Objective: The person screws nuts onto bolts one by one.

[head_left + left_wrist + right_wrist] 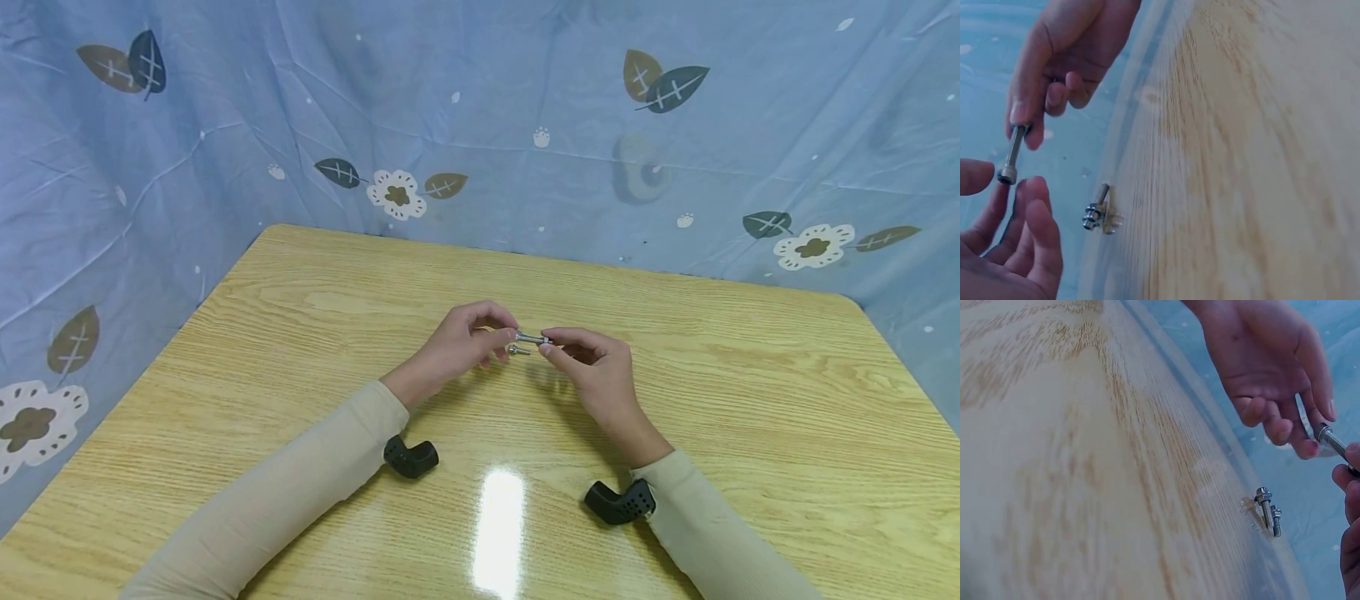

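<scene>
Blue cloth [510, 83] with leaf and flower prints hangs behind the wood-grain table [720, 400]. From the head view, the work is around the table's middle, rather nearer its far edge. A metal bolt [531, 337] spans the gap between the left hand [467, 337] and the right hand [600, 367], each pinching one end. Loose bolts [519, 351] lie on the table just beside the left fingers. Black wrist mounts [411, 460] sit at both cuffs, clear of the work, and glare shows toward the near edge.

Seen from the left wrist, the bolt's wider collar [1007, 175] sits between the left thumb and forefinger; the right grip is closed on the opposite end. The work seems partway: this piece is in hand, but whether parts are being joined or undone, I cannot tell.

From the right wrist, threads show along the bolt's shank, and the right fingertips hide its near end. Two loose bolts with fittings lie close together on the table, held by neither hand, so they probably remain to be handled. Nothing seems to block the bolt itself, though the loose pair lies close by and could be knocked.
</scene>
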Demonstrator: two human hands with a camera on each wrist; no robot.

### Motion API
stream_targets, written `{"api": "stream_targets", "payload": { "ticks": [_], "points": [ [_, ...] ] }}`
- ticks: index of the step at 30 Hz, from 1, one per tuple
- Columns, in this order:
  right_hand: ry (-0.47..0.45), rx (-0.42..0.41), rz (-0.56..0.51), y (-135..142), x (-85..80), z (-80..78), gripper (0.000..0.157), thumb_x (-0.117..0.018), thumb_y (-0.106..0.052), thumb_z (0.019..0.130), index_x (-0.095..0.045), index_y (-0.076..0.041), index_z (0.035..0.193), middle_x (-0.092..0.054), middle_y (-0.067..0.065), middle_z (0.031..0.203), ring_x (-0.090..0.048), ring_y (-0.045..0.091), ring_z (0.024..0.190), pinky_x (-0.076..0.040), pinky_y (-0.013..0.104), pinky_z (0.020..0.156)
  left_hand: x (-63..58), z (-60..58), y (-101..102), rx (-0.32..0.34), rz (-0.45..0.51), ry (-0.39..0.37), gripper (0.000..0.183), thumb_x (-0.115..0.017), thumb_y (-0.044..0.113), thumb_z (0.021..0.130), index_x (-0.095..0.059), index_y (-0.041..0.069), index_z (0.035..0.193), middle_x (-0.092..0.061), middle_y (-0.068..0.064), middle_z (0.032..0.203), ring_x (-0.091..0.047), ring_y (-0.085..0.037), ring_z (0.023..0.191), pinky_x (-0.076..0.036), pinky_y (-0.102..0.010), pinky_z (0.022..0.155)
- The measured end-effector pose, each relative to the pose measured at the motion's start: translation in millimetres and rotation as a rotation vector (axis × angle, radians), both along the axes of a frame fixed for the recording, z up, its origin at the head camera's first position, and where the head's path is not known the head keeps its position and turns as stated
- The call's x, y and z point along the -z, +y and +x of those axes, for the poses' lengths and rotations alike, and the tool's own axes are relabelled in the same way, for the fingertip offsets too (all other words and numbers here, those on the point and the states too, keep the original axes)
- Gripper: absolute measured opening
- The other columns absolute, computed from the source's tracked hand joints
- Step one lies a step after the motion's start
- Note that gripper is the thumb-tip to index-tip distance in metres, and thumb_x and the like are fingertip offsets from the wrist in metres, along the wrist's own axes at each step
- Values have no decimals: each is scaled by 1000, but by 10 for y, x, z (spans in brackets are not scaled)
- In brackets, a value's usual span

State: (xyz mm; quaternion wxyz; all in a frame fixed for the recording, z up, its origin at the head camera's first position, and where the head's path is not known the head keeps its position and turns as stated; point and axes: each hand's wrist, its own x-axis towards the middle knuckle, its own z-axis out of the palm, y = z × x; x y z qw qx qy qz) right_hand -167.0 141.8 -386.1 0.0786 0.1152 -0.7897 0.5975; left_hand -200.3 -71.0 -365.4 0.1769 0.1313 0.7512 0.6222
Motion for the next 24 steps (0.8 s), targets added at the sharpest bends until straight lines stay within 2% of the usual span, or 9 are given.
{"api": "stream_targets", "payload": {
  "ticks": [4, 9, 18, 24],
  "points": [
    [-11, 0, -3, -4, -7, 1, 31, -72, -22, 89, -70, -1, 111, -71, -12, 94, -65, 8, 80, -53, 21, 70, 7, -7, 3, -4, -11, -14, 16, -59, 25, 98, -63, 15, 110, -68, -13, 108, -64, -34, 89, -50, -33, 64],
    [-22, 5, 0, -7, -15, 3, 33, -72, -23, 88, -70, 0, 112, -71, -10, 95, -65, 8, 81, -53, 22, 71, 7, -7, 3, 0, -3, 6, 14, -60, 22, 97, -63, 15, 108, -67, -13, 106, -64, -33, 86, -49, -32, 62],
    [-12, 7, 5, -5, -5, -7, 32, -72, -22, 88, -70, 0, 111, -71, -9, 96, -65, 9, 80, -53, 22, 71, -3, 7, -10, 0, 21, 59, 11, -65, 12, 93, -65, 13, 104, -65, -8, 103, -64, -36, 94, -49, -34, 66],
    [-14, 10, -1, -7, 0, -11, 32, -72, -22, 88, -70, 0, 111, -71, -10, 95, -65, 9, 80, -53, 22, 71, 5, -4, -12, 4, 18, 44, 22, -61, 20, 96, -62, 9, 115, -64, -11, 109, -63, -35, 95, -50, -34, 68]
  ]
}}
